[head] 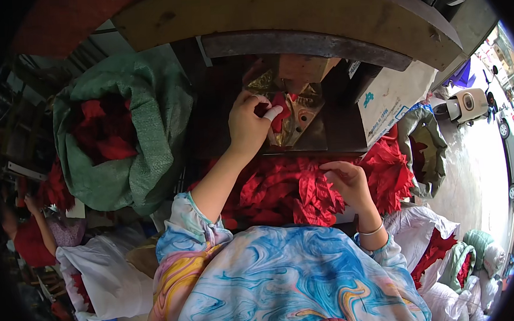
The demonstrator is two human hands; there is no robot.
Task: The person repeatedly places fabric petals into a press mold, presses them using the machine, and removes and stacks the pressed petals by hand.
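My left hand (pixel 250 123), with white coverings on its thumb and a finger, pinches a red fabric petal (pixel 280 110). The petal is at a gold-coloured metal plate (pixel 301 133) with dark holes, on a dark work surface. Just above that plate is a brownish block (pixel 306 69). My right hand (pixel 349 183) is over a heap of red fabric petals (pixel 276 190) in front of my body, its fingers bent; whether it grips a petal cannot be made out.
A green woven sack (pixel 158 135) of red fabric stands at left. A heavy beam (pixel 274 11) crosses overhead. At right are a printed white board (pixel 390 99) and an open grey sack (pixel 438 158). White bags (pixel 118 266) flank me; another person (pixel 34 236) sits at far left.
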